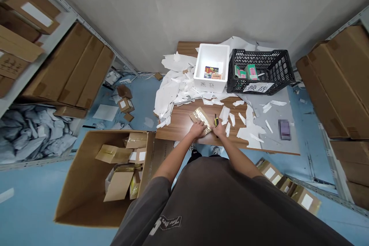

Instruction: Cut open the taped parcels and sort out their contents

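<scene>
Between steel shelves of cardboard cartons, a wooden table stands over a blue floor, with an open carton of small packets beside it; a white foam box and a black plastic crate sit at the far end, among torn white paper; at the table's near edge, the left hand lies spread on a gold-wrapped packet, seemingly pinning it rather than clasping it; the right hand is closed around a yellow-and-black utility knife, right beside the packet; the step looks like cutting the wrapping, and the next move seems to call for setting the blade against its edge.
</scene>
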Available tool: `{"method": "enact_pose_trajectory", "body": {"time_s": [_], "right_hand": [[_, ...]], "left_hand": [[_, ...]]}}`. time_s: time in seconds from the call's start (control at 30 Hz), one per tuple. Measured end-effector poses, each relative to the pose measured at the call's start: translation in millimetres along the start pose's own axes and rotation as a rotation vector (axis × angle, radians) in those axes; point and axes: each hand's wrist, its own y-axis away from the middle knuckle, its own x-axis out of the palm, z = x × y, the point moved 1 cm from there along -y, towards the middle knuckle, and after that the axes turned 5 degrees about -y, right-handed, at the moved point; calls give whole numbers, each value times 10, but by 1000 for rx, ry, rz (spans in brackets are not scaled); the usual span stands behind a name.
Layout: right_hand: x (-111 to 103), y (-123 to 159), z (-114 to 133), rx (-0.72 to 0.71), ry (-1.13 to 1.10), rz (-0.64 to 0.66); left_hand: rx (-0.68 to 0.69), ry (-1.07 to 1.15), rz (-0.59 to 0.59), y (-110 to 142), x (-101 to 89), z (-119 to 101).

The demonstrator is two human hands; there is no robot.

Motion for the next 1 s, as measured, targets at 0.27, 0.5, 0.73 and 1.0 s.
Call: {"method": "enact_pose_trajectory", "body": {"time_s": [0.27, 0.5, 0.73, 1.0], "right_hand": [[154, -462, 19, -31, -75, -69], [387, -675, -120, -45, -200, -88], [413, -650, -162, -20, -308, -39], [69, -389, -117, -108, -227, 142]], "left_hand": [[-164, -41, 29, -79, -104, -195], [-345, 23, 62, -132, -55, -394], [-405, 102, 137, -244, -97, -392], [-454, 80, -59, -119, 69, -508]]}}
